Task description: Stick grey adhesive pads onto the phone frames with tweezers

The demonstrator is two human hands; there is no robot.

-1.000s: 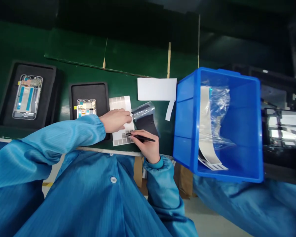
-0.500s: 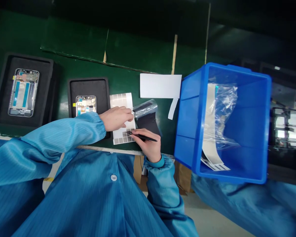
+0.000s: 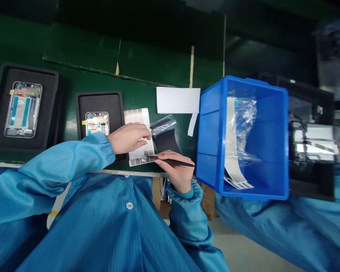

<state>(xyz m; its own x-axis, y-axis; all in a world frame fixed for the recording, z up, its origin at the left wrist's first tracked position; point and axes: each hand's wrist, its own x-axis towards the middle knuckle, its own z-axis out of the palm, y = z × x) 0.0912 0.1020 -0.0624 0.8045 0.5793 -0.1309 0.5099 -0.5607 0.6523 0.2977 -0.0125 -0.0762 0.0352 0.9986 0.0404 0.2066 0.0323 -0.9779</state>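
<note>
My left hand (image 3: 129,138) lies over a sheet of grey stickers (image 3: 136,152), thumb apart from the fingers, with the fingertips by the sheet's right edge. In my right hand (image 3: 178,172) is a pair of black tweezers (image 3: 174,161), held like a pen. Their tips reach the lower part of the sheet, where a small grey piece shows; whether they grip it I cannot tell. Just right of the sheet lie a rolled clear film (image 3: 163,125) and a dark sheet (image 3: 167,141). An opened phone (image 3: 97,120) sits in a black tray (image 3: 99,99), its lower part hidden by my left sleeve.
Another opened phone (image 3: 23,109) rests in a black tray (image 3: 49,81) at far left. A blue bin (image 3: 211,139) holding strips and clear plastic stands right, with white paper (image 3: 178,100) beside it. Beyond the bin are a dark tray (image 3: 317,181) and another person's blue sleeve (image 3: 260,223).
My right hand has moved slightly right and down with the tweezers. My left hand has shifted a little left, its thumb now further from the fingers. The view has turned slightly right.
</note>
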